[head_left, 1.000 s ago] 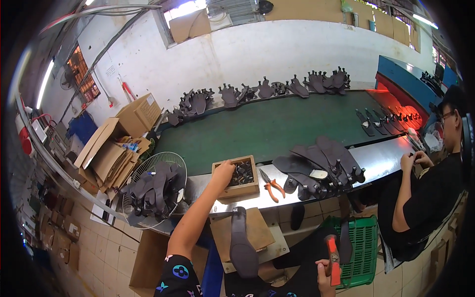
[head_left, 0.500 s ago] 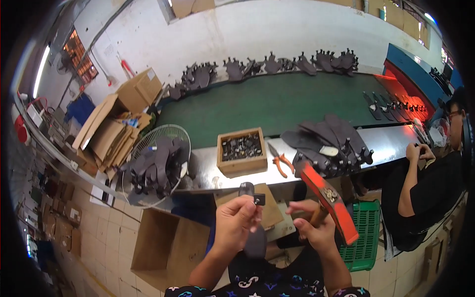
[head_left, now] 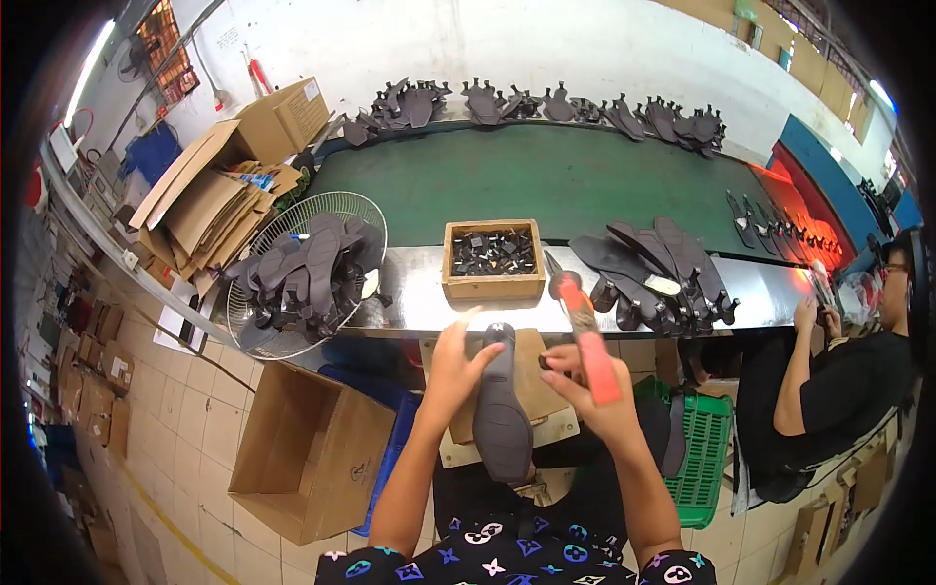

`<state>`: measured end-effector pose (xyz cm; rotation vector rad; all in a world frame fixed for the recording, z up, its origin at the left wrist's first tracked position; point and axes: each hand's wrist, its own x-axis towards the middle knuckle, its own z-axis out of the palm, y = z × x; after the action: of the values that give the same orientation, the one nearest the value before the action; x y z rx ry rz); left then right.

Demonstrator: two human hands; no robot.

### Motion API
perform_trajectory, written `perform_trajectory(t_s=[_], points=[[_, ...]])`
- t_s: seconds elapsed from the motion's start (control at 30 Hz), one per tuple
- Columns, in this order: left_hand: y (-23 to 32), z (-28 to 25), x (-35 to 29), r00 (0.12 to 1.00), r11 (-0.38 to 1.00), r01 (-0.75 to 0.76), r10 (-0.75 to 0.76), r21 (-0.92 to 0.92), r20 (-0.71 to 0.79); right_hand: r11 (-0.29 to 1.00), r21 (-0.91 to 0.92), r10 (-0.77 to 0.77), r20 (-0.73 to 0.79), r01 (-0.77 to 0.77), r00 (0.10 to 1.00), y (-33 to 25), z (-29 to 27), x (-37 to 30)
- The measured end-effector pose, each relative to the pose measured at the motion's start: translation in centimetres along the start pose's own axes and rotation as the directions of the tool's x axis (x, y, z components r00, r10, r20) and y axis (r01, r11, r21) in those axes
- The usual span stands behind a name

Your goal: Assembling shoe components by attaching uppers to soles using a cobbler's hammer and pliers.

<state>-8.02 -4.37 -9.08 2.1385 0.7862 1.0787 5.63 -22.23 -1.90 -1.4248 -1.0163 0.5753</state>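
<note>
A dark grey shoe sole [head_left: 502,419] lies lengthwise before me, its narrow heel end away from me, over a wooden board [head_left: 534,390]. My left hand [head_left: 453,370] is at the heel end with fingers spread and the thumb touching or just over the sole's edge. In my right hand [head_left: 595,385] is a hammer [head_left: 590,341] with a red head, partly blurred; its handle is hidden by the hand. The thumb and finger of that hand also pinch a small black piece [head_left: 544,362], right of the sole.
A wooden box [head_left: 492,288] of small black pieces stands on the metal bench edge, with heeled soles [head_left: 648,273] to its right. Left is a wire basket [head_left: 356,327] of soles. Behind runs a green conveyor [head_left: 526,180]. A co-worker [head_left: 829,370] sits right, beyond a green crate [head_left: 707,458].
The sole has come up into full view over the board. My left hand has loosened its grip. The small black piece is now in my right hand, and the hammer has swung up and left.
</note>
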Motion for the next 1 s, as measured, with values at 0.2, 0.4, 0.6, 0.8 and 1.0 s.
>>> perform_trajectory(t_s=[0.2,0.4,0.6,0.8,1.0], points=[[-2.3,1.2,0.1,0.984,0.991,-0.015,0.038,-0.133,0.175,0.989,0.039,0.139,0.136,-0.146,0.981,4.2,1.5,4.6],[-0.7,-0.4,-2.4,0.982,0.983,-0.077,0.104,-0.168,0.161,0.984,-0.055,0.178,0.259,-0.169,0.949,5.6,2.4,4.7],[-1.6,-0.3,-2.9,0.984,0.983,-0.070,0.096,-0.168,0.151,0.960,-0.277,0.125,0.266,-0.049,0.956,5.3,3.2,4.3],[-1.3,-0.4,-2.8,0.976,0.968,-0.147,0.175,-0.203,0.131,0.848,-0.398,-0.214,0.347,0.350,0.913,4.1,3.2,3.9],[-1.1,-0.7,-3.3,0.948,0.917,0.216,-0.115,-0.334,0.297,0.794,-0.530,-0.150,0.305,0.299,0.940,2.3,2.7,3.0]])
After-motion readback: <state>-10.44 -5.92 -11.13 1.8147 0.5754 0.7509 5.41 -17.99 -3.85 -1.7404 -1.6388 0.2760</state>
